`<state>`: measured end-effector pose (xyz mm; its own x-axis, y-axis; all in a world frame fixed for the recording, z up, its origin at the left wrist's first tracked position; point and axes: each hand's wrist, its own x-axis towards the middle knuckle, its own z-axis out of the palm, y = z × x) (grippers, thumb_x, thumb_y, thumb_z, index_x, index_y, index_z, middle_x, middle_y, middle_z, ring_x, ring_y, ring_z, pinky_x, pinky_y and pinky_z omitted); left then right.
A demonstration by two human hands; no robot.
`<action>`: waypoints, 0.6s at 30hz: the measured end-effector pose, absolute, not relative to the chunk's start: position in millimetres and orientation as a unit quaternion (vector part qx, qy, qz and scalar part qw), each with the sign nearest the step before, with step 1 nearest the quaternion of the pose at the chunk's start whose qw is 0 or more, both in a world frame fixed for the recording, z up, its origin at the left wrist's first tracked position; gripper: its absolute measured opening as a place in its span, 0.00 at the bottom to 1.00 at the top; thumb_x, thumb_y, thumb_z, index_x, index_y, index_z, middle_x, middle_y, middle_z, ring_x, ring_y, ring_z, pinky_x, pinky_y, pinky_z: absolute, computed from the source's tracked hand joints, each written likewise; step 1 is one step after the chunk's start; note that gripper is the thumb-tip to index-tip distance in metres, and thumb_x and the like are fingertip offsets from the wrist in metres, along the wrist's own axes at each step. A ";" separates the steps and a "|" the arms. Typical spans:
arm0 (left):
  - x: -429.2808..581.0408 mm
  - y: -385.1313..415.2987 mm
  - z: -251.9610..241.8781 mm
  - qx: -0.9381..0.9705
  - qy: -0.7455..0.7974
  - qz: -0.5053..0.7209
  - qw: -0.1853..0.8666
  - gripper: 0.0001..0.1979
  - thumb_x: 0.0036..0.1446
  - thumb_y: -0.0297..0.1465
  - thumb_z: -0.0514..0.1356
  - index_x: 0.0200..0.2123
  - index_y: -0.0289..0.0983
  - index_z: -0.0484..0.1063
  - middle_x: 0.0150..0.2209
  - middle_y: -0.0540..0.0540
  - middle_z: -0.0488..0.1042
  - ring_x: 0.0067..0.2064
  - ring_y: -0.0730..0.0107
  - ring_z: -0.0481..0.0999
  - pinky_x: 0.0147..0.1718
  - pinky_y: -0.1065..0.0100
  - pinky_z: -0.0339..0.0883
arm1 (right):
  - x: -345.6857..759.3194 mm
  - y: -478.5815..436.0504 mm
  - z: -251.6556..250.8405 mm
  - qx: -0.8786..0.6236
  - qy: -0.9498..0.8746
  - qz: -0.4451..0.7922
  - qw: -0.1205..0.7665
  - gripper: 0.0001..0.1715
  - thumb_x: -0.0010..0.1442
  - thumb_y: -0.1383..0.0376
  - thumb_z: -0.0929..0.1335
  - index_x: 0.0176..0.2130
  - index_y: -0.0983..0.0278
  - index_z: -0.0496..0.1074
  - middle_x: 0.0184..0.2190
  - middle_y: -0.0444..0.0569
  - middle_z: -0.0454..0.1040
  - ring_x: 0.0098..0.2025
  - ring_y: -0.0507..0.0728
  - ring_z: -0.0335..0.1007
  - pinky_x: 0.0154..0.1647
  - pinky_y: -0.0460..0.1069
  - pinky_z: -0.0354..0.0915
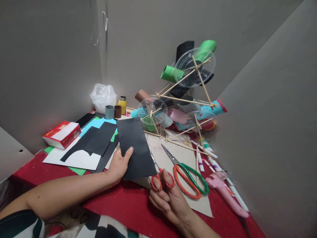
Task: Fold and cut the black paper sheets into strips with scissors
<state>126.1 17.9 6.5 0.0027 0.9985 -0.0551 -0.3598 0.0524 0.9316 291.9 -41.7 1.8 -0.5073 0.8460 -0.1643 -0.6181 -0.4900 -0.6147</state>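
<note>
My left hand [120,164] grips a black paper rectangle [135,148] by its left edge, thumb lying on its face. Small scissors with red handles [156,183] are in my right hand [167,198], its fingers through the loops. Their blades lie along the right edge of the paper, partly hidden behind it; I cannot tell whether they touch it. Just right of them, larger scissors with orange and green handles [189,178] rest on a pale board [203,205].
Paper-tube wheels on stick frames [195,67] stand behind. On the left lie cut black papers [99,140] and a red box [61,134]. A plastic bag [103,97] and a yellow bottle [122,104] stand at the back. A pink glue gun [229,196] lies right, on red cloth [119,205].
</note>
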 end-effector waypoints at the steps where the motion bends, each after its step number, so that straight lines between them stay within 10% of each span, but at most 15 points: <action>1: 125.9 17.7 6.7 0.389 0.416 0.570 0.593 0.23 0.53 0.44 0.63 0.46 0.34 0.75 0.41 0.41 0.79 0.42 0.57 0.78 0.44 0.61 0.71 | 292.2 -42.0 2.2 -0.225 -0.252 0.833 0.438 0.26 0.57 0.46 0.68 0.24 0.65 0.71 0.09 0.32 0.47 0.10 0.43 0.39 0.12 0.41 0.43; 18: 119.9 13.5 19.8 0.446 0.443 0.585 0.513 0.20 0.53 0.44 0.62 0.41 0.33 0.76 0.38 0.42 0.79 0.37 0.59 0.77 0.35 0.65 0.72 | 308.5 -37.6 9.9 -0.293 -0.332 0.812 0.379 0.21 0.55 0.51 0.71 0.25 0.67 0.71 0.09 0.31 0.47 0.09 0.41 0.37 0.10 0.39 0.39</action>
<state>119.9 13.5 19.8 -0.0755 0.9949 0.0669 -0.2053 -0.0812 0.9753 308.5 -37.6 9.9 -0.5412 0.8107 -0.2234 -0.4216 -0.4914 -0.7621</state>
